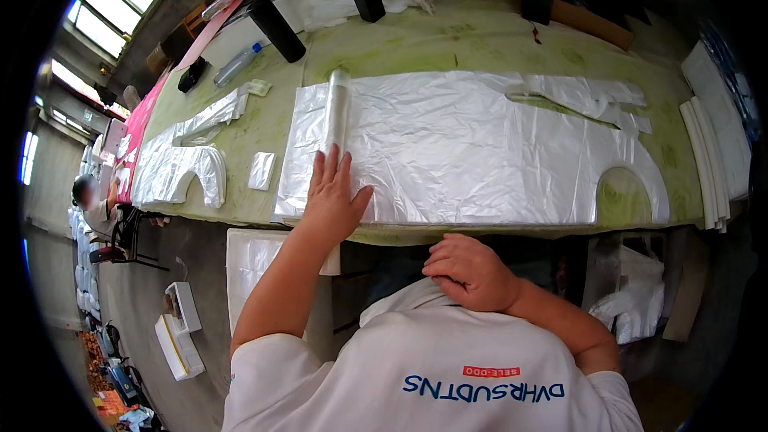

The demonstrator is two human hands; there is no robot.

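A stack of thin clear plastic sheets (472, 144), cut with a rounded notch and narrow straps at its right end, lies flat across the green-covered table. Upright across its left part is a rolled or folded strip of clear plastic (337, 108). My left hand (334, 196) rests on the sheets at the lower end of this strip, fingers stretched out and apart. Close to my body, below the table edge, my right hand (470, 272) is curled closed beside the hem of my white shirt (400, 300). Whatever its fingers may hold is hidden.
Left on the table are another cut plastic stack (180, 164), a small folded plastic packet (262, 170), a bottle (237, 66) and a black cylinder (276, 30). A black box-shaped item (367, 0) stands behind. White rolls (704, 160) edge the right side. A person (102, 212) sits far left.
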